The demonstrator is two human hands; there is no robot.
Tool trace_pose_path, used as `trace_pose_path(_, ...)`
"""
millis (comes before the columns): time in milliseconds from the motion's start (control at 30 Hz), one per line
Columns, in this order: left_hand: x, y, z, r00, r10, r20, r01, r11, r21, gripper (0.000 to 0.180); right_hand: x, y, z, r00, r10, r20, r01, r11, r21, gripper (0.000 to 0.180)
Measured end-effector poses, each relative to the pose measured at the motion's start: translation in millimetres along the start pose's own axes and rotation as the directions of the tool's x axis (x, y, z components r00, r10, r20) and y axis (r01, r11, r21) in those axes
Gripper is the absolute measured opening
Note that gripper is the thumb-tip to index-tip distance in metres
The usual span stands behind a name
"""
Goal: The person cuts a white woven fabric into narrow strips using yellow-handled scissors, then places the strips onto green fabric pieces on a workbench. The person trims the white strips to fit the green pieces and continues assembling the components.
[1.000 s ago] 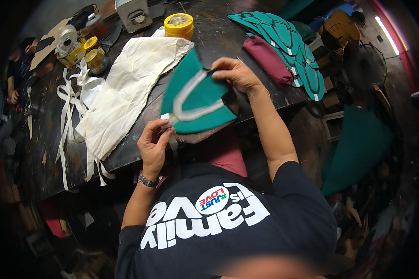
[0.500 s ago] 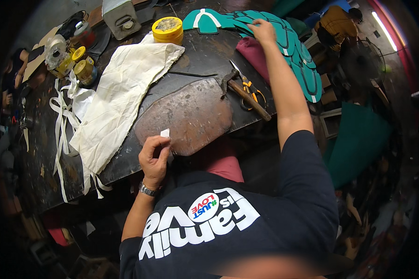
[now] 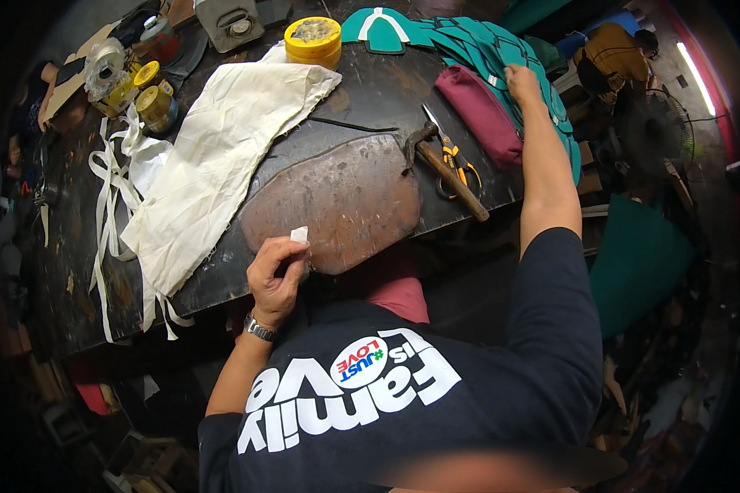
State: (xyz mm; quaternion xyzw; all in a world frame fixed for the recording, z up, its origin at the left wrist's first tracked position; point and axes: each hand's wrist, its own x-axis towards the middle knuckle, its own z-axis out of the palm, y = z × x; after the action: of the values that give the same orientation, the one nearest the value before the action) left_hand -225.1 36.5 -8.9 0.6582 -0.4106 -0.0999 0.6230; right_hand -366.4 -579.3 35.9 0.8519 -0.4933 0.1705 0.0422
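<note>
Between the fingertips and thumb of my left hand (image 3: 275, 278) is a small white strip (image 3: 299, 235), its end sticking up over the near edge of a worn brown slab (image 3: 333, 201). My right hand (image 3: 524, 85) reaches far right to a spread of overlapping green cut pieces (image 3: 478, 51) with dark edges and white marks. Its fingers are curled against one green piece, the tips partly hidden. Beside that forearm lies a maroon pouch-like bundle (image 3: 481, 115). A green arched piece with white trim (image 3: 376, 31) rests at the far end of the spread.
A hammer (image 3: 448, 174) and orange-handled scissors (image 3: 460, 168) lie right of the slab. Cream cloth (image 3: 214, 164) covers the table's left part, with white straps (image 3: 107, 222) hanging over the edge. A yellow tub (image 3: 313, 48) and several jars (image 3: 156, 107) stand behind.
My right hand has come nearer and to the right along the green pieces, uncovering the maroon bundle. My left hand keeps its pinch on the white strip. The whole view has shifted slightly.
</note>
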Motion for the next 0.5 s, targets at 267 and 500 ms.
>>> trace_pose_path(267, 5, 11, -4, 0.985, -0.163, 0.059, 0.173, 0.947, -0.269, 0.022, -62, -67, -93, 0.615, -0.027, -0.788, 0.466, 0.819, 0.335, 0.019)
trace_pose_path(500, -19, 46, -11, 0.964, -0.165, 0.208, 0.243, 0.861, -0.446, 0.048, -284, -197, -91, 0.358, -0.846, -0.396, 0.922, 0.253, 0.294, 0.031)
